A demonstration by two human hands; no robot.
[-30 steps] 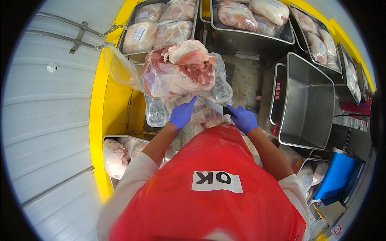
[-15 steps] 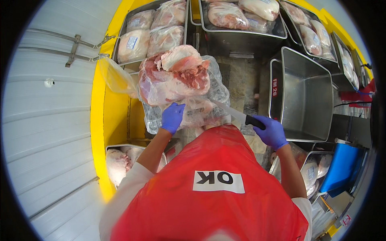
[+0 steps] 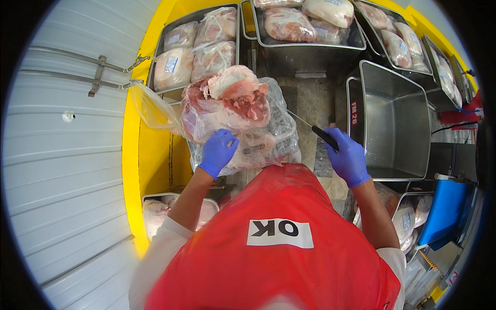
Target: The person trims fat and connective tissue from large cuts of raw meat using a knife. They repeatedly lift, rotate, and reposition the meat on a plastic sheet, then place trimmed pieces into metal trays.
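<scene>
Metal bins [image 3: 310, 59] holding bagged meat [image 3: 289, 26], large meat piece [image 3: 227, 114] on clear plastic [image 3: 283, 116], right hand [image 3: 347, 159] gripping knife [image 3: 325, 138], left hand [image 3: 218, 151] curled at the piece's near edge, grip unclear.

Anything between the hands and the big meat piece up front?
Right hand: yes, clear plastic spreads along the right side of the meat piece, between it and that hand, which holds a knife. Left hand: at the meat's near edge; no solid obstacle visible, can't tell if film lies between.
</scene>
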